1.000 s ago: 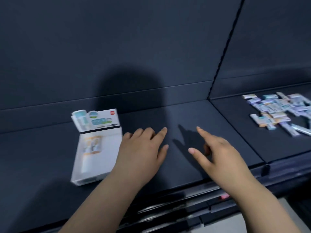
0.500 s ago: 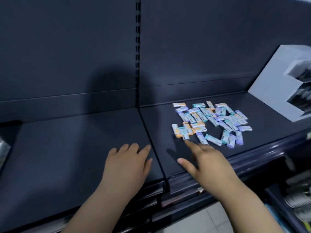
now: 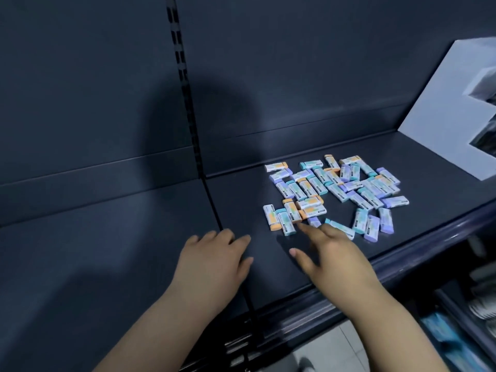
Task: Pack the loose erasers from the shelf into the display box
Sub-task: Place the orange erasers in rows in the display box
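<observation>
Several loose erasers (image 3: 334,190) in orange, teal and purple wrappers lie scattered on the dark shelf (image 3: 134,237), right of its seam. My right hand (image 3: 330,257) hovers just in front of the pile with fingers spread, its index fingertip near the closest erasers, holding nothing. My left hand (image 3: 212,260) lies flat, palm down, by the shelf seam, empty. The display box is out of view.
A large white carton (image 3: 440,124) leans against the back panel at the far right. The shelf's front rail (image 3: 402,253) runs diagonally below the erasers. Lower shelves with packaged goods (image 3: 461,331) show at bottom right. A slotted upright (image 3: 185,84) divides the back wall.
The view has swung right, so the white display box left the frame and the eraser pile came to centre. My right hand has reached up to the pile's near edge.
</observation>
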Demonstrator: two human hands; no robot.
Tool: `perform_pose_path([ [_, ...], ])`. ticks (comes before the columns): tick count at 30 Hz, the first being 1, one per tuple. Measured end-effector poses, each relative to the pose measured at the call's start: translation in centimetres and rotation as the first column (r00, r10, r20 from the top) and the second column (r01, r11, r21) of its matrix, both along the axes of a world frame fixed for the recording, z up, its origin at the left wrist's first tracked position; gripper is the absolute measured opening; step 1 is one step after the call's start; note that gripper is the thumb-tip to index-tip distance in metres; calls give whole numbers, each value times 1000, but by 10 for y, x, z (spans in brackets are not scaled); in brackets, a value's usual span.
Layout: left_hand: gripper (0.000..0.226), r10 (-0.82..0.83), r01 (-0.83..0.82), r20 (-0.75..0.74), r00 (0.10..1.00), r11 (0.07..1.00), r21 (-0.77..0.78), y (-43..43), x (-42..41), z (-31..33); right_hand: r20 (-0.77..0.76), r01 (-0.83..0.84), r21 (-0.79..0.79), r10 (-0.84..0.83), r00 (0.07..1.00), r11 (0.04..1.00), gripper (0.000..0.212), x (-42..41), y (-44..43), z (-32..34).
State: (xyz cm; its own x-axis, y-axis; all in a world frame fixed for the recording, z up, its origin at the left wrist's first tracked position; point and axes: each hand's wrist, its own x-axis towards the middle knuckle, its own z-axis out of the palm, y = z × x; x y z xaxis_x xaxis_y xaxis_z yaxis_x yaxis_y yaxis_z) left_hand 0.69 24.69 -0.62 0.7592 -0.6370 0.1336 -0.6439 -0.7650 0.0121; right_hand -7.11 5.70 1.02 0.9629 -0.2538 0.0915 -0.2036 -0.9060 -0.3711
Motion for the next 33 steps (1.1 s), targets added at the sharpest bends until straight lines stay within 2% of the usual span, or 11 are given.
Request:
perform_pose_path([
  [6, 37, 14, -13, 42, 999, 999, -30, -32, 9, -6, 76, 2, -11, -1, 997, 1000, 46, 21, -43, -7],
  [9, 34, 35, -31, 73, 997, 998, -51, -59, 13, -7, 40, -48, -26, 49, 998, 999, 45, 34, -76, -6],
  [13, 31, 76, -74, 30, 997, 996, -57, -104, 14, -2, 3, -167, -63, 167, 986, 984, 42, 57, -118, 1],
  [18, 25, 178, -178, -9, 984, 983, -54, -155, 14, 2, -61, -350, -64, 347, 936, 935, 38, 83, -154, 2],
  [22, 22, 391, -390, -39, 920, 920, 26, -181, 11, 2, -123, -467, -32, 460, 879, 884, 37, 98, -165, -12],
  [23, 21, 402, -401, -50, 914, 916, 27, -185, 12, -3, -130, -496, -19, 490, 862, 868, 37, 101, -166, -16],
  [26, 26, 442, -445, -95, 892, 896, -9, -197, 10, -2, -148, -538, 30, 536, 831, 842, 34, 108, -169, -22],
  [31, 48, 577, -576, -62, 814, 817, 41, -211, 0, -2, -114, -589, -3, 585, 803, 808, 30, 112, -175, -24],
  [33, 56, 607, -599, -73, 792, 794, 106, -219, -2, -2, -98, -585, -26, 580, 809, 811, 30, 113, -176, -24],
])
